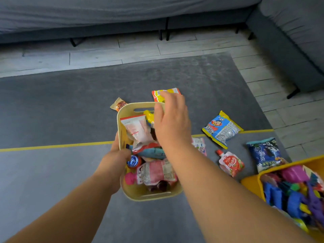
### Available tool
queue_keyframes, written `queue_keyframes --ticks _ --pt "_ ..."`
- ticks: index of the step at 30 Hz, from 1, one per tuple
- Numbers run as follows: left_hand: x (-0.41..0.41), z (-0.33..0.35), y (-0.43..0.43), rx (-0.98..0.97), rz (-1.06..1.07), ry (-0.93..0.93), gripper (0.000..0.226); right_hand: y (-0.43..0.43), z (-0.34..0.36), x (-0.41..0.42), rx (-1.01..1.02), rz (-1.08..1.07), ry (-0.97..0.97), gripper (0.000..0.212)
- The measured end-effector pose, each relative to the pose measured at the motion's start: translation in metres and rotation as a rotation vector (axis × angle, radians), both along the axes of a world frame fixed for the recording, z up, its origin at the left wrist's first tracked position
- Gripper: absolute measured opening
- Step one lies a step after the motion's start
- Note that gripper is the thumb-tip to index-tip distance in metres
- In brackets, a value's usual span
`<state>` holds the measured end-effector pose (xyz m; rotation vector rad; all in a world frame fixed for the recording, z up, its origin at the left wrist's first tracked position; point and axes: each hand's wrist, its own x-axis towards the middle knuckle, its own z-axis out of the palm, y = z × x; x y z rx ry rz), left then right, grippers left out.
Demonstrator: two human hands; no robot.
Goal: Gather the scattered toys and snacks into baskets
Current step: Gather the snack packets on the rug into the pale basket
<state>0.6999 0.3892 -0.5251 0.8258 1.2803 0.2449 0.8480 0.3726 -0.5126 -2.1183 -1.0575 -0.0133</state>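
Observation:
A cream basket (128, 106) full of snack packets sits on the grey rug. My left hand (117, 152) grips its left rim. My right hand (171, 120) hovers over the basket's far right corner, fingers spread, empty, its fingertips reaching an orange and yellow packet (157, 94) lying beyond the basket. A small tan snack bar (118, 104) lies at the far left corner. To the right on the rug lie a blue and yellow packet (221, 129), a red pouch (230, 163), a dark blue bag (265, 154) and a pale packet (199, 144).
An orange basket (250, 181) holding several colourful toys stands at the lower right. A grey sofa (122, 16) runs along the back and down the right side on thin black legs. A yellow line (52, 146) crosses the rug. Pale floorboards surround the rug.

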Motion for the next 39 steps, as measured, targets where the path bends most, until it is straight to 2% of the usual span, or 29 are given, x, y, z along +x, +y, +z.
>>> queue_keyframes --ticks 2,4,6,8,10,13,15,17,20,23,26,29,32,35,39 --pt "0.000 0.000 0.003 0.002 -0.026 0.031 0.054 -0.009 -0.009 0.042 -0.007 -0.214 0.170 0.034" --pt "-0.001 -0.002 0.004 0.008 -0.030 0.065 0.054 -0.026 -0.031 0.080 -0.217 -0.361 0.349 0.042" --pt "-0.003 -0.002 0.005 0.015 -0.020 0.088 0.055 -0.046 -0.058 0.096 -0.576 -0.293 0.411 0.053" --pt "-0.003 -0.002 0.004 0.006 0.001 0.106 0.055 -0.063 -0.085 0.092 -0.913 -0.102 0.380 0.065" --pt "-0.001 0.000 0.003 -0.010 0.014 0.118 0.054 -0.072 -0.106 0.084 -1.087 0.040 0.317 0.069" --pt "0.000 0.001 0.002 0.015 0.002 0.108 0.057 -0.075 -0.116 0.077 -1.058 0.057 0.268 0.047" --pt "-0.001 0.003 0.001 0.022 -0.008 0.102 0.058 -0.074 -0.112 0.075 -1.042 0.023 0.203 0.044" --pt "-0.001 0.006 0.000 0.023 -0.013 0.107 0.055 -0.072 -0.105 0.076 -0.999 -0.024 0.138 0.046" --pt "0.001 0.011 -0.001 0.017 -0.023 0.100 0.052 -0.066 -0.090 0.079 -0.798 -0.107 0.115 0.046" --pt "-0.003 0.012 -0.003 0.033 -0.010 0.119 0.047 -0.057 -0.061 0.077 -0.613 -0.157 0.083 0.055" --pt "-0.002 0.016 -0.005 0.025 0.015 0.144 0.046 -0.049 -0.021 0.064 -0.409 -0.227 -0.059 0.060" --pt "-0.002 0.017 -0.006 0.004 0.035 0.152 0.045 -0.052 0.020 0.036 -0.274 -0.189 -0.067 0.070" --pt "-0.003 0.017 -0.005 0.009 0.020 0.130 0.041 -0.059 0.034 -0.004 -0.357 -0.042 0.086 0.080" --pt "-0.004 0.009 -0.003 0.027 0.021 0.091 0.048 -0.064 0.016 -0.031 -0.548 0.073 0.114 0.070" --pt "-0.008 0.001 -0.003 0.035 0.056 0.038 0.057 -0.065 -0.016 -0.040 -0.764 0.113 0.141 0.065"
